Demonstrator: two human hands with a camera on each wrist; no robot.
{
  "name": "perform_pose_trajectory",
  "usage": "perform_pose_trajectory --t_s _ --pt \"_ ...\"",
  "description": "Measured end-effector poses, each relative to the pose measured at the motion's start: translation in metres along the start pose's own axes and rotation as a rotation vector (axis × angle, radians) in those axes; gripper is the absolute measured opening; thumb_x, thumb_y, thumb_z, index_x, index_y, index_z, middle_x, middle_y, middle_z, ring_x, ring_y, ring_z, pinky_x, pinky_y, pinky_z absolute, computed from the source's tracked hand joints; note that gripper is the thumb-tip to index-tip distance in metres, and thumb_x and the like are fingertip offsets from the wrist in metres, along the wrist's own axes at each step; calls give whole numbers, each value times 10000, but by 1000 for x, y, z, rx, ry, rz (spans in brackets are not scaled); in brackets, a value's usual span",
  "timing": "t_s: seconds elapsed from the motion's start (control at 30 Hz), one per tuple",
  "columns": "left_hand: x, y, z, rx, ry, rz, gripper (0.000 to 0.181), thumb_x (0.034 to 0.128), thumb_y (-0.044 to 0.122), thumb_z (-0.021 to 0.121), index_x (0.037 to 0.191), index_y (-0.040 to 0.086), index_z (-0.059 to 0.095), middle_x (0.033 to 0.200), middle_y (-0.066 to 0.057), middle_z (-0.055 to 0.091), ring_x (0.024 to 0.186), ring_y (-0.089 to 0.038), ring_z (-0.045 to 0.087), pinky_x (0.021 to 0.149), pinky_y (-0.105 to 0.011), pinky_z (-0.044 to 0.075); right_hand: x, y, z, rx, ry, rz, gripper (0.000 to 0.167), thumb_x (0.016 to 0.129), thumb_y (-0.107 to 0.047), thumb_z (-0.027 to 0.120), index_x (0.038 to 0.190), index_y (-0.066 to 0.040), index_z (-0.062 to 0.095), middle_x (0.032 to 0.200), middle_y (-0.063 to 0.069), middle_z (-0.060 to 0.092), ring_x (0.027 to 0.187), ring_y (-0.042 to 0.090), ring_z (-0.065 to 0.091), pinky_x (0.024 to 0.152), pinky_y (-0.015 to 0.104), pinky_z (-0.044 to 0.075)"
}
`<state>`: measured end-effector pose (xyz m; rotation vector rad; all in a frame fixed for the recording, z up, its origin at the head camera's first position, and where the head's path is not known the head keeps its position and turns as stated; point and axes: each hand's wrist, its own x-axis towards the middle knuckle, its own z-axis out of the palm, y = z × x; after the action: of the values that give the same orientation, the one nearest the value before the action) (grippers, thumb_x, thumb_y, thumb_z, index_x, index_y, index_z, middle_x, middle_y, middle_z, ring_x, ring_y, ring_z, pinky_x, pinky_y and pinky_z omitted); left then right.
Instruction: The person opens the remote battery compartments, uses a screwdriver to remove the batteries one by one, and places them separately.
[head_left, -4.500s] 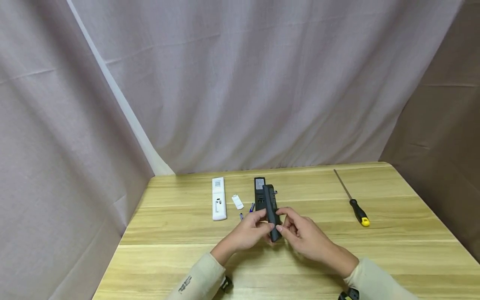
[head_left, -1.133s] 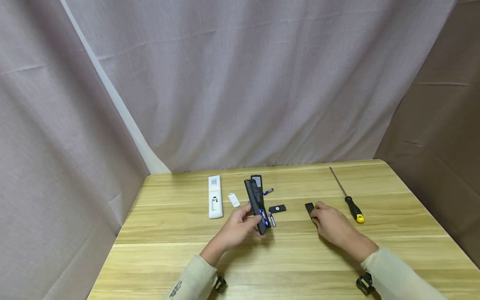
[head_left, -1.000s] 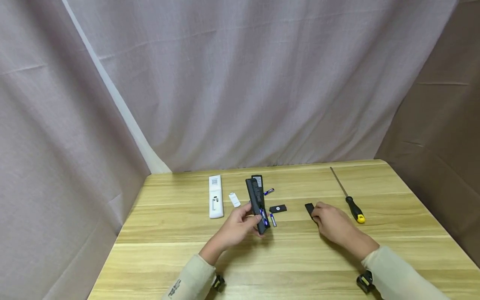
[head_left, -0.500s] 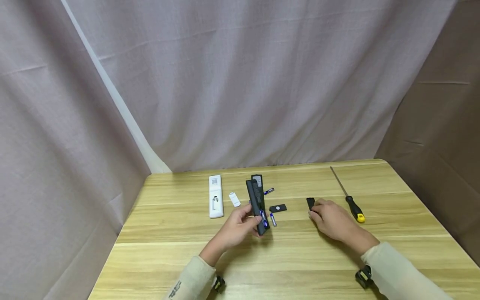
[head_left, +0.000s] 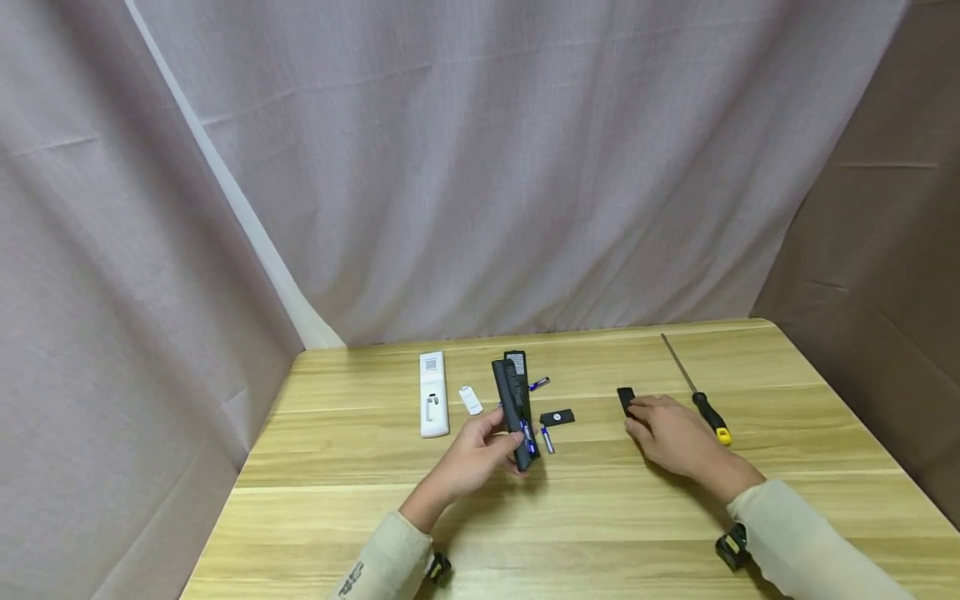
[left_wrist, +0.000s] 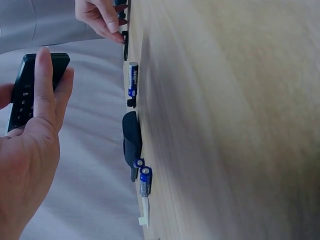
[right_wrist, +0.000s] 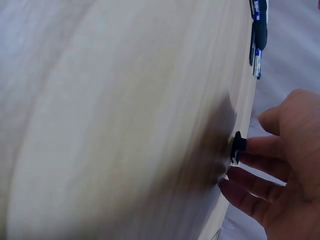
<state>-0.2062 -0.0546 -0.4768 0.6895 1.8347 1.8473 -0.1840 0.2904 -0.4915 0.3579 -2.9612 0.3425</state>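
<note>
My left hand holds a black remote control above the table, its back turned to the right. Blue batteries sit in its lower part; its number buttons show in the left wrist view. At the right, my right hand rests its fingertips on a small black battery cover lying on the table. The right wrist view shows the index finger on this cover, with the thumb standing apart from it. A second black remote control lies behind the held one and is partly hidden.
Between the hands lie another black cover with a white round mark and two loose batteries, one farther back and one nearer. A white remote and white cover lie left. A screwdriver lies far right.
Earlier both hands were on the black remote. The right hand has since moved right to the cover, which has lately shifted slightly away and turned. The left hand has hardly moved in the last second.
</note>
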Motion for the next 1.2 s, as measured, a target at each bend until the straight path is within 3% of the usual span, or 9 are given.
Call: perform_pose_trajectory --t_s 0.23,0.4,0.7,0.77,0.87,0.97,1.1,1.2 --pt "0 -6 -2 35 14 -21 473 1081 71 555 1535 -45 492 1405 -382 624 891 -182 769 880 -644 657 -1 3 -6 33 38 2 302 1059 -194 642 1272 -14 756 1371 226 714 1281 468 669 1065 660 564" --pt "-1 -7 -3 32 15 -28 498 1082 67 550 1560 -47 463 1422 -381 615 908 -203 771 886 -682 637 -4 6 -8 35 77 -8 265 1044 -135 640 1254 -36 768 1331 210 728 1223 444 701 1009 637 598" --pt "-3 -4 -6 88 13 -29 499 1084 69 544 1555 -71 457 1415 -371 623 889 -194 767 854 -580 686 -5 13 -6 29 191 -11 210 1013 -142 695 1162 -31 793 1177 168 769 1080 406 732 895 605 636" --pt "-4 -4 -8 109 14 -33 490 1085 66 539 1547 -78 461 1392 -357 636 860 -237 772 850 -572 688 -4 18 -5 23 224 25 225 1003 -154 698 1146 -6 787 1155 198 763 1072 429 708 908 616 618" --pt "-4 -1 -11 95 23 -45 486 1092 78 538 1543 -85 459 1389 -353 637 887 -446 769 866 -586 681 0 27 -5 47 263 135 286 1003 -181 680 1163 43 761 1167 274 734 1080 472 646 951 630 561" --pt "-3 0 -13 53 33 -51 487 1096 78 538 1545 -87 450 1405 -375 619 996 -631 697 886 -616 665 2 41 -7 85 252 262 377 1020 -228 656 1225 83 715 1205 341 688 1088 511 570 934 635 499" --pt "-2 -1 -14 35 36 -49 467 1094 70 536 1535 -70 471 1409 -393 608 1010 -647 685 883 -605 668 0 61 -11 104 122 398 527 1054 -302 606 1293 168 595 1219 419 589 1091 565 484 861 643 475" --pt "-2 -2 -15 32 35 -49 455 1095 66 532 1526 -68 480 1404 -398 605 1015 -647 684 883 -621 663 -3 75 -12 110 27 435 580 1061 -339 591 1254 204 531 1164 438 532 1044 597 497 802 647 501"
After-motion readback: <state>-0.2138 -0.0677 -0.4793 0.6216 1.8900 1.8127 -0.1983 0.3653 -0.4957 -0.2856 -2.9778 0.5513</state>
